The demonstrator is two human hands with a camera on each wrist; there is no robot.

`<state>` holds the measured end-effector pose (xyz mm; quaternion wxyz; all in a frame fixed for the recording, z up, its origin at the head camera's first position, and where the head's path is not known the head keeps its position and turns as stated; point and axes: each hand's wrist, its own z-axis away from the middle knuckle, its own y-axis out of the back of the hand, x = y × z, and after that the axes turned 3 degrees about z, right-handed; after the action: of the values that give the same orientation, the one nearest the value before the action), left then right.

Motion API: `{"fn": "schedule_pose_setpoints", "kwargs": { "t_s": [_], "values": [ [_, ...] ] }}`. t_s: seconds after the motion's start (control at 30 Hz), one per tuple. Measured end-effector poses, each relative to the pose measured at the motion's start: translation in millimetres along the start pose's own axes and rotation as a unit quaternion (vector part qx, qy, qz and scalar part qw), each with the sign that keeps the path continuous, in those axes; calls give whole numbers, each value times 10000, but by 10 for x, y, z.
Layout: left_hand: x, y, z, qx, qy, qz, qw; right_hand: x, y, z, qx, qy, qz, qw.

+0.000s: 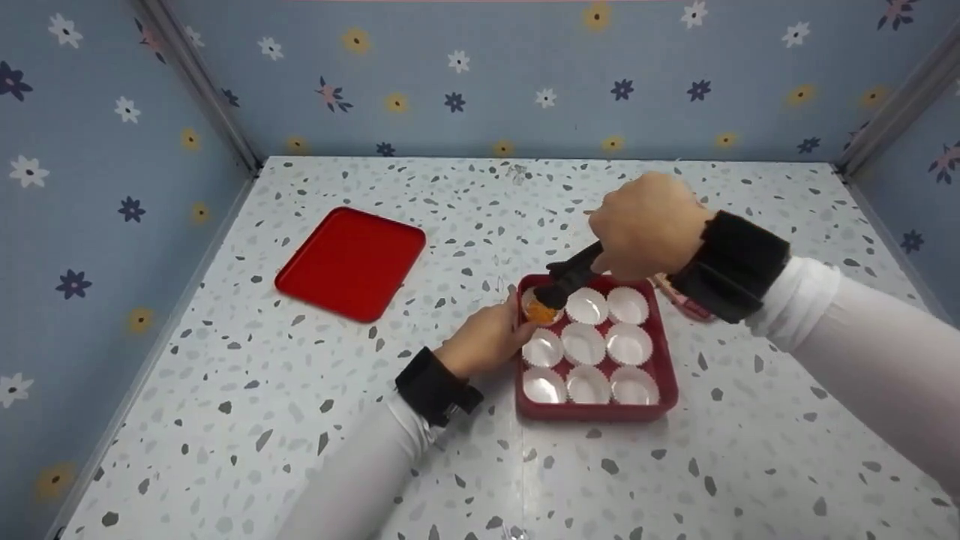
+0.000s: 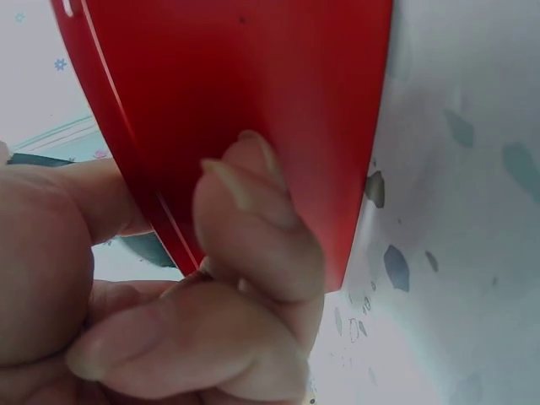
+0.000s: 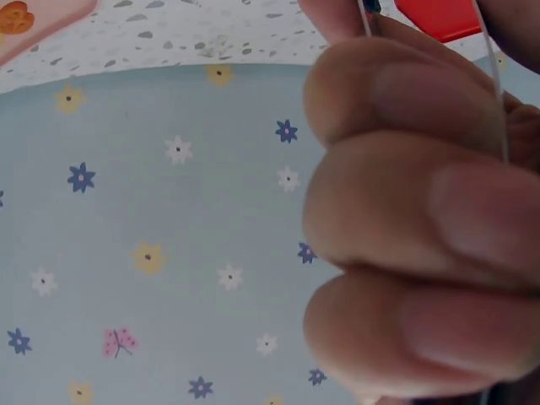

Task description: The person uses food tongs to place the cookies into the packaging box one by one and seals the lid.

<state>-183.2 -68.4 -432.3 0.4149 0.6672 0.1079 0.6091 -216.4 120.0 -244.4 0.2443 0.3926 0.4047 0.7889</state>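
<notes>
A square red box [image 1: 596, 412] holds several white paper cups [image 1: 583, 343] in rows. My left hand [image 1: 484, 341] grips the box at its left wall; in the left wrist view the thumb lies over the rim and curled fingers press the red outside. High over the box's far side, my right hand [image 1: 649, 225] holds black tongs [image 1: 574, 274], tilted down to the left. Their tips reach into the far-left cup, where an orange piece [image 1: 540, 312] sits. Whether the tips still pinch it is hidden. In the right wrist view curled fingers [image 3: 405, 202] cover most of the tongs.
A flat red tray or lid [image 1: 351, 262] lies on the speckled table at the left. Partly behind the right wrist is a pink tray [image 1: 686, 306]; an orange pumpkin-shaped piece [image 3: 15, 17] shows on it. Flowered walls [image 1: 495, 82] stand at the back and sides.
</notes>
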Motion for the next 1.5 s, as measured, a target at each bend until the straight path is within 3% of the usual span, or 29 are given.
{"fn": "schedule_pose_setpoints", "kwargs": {
  "t_s": [0.17,0.3,0.5,0.7,0.87,1.0,1.17,1.5],
  "values": [
    [2,14,0,-135,244,-1,9996,328,111,199,-165,-457,-308,9983],
    [-7,22,-2,-156,371,106,9991,626,32,306,10,-910,-509,9945],
    [-20,34,-1,-151,451,147,9988,1008,-358,272,195,-1394,-825,9866],
    [-23,19,12,-154,504,193,9984,1288,-879,21,-34,-1811,-1365,9739],
    [-24,-10,10,-195,597,221,9978,1364,-1325,-189,-303,-2180,-2039,9539],
    [-14,-28,2,-266,607,213,9976,1369,-1546,-268,-341,-2288,-2292,9455],
    [18,-12,-4,-262,559,174,9979,1356,-1623,-306,-243,-2335,-2384,9424],
    [19,-6,-9,-221,428,102,9988,1287,-1620,-359,33,-2305,-2307,9453]
  ]
}}
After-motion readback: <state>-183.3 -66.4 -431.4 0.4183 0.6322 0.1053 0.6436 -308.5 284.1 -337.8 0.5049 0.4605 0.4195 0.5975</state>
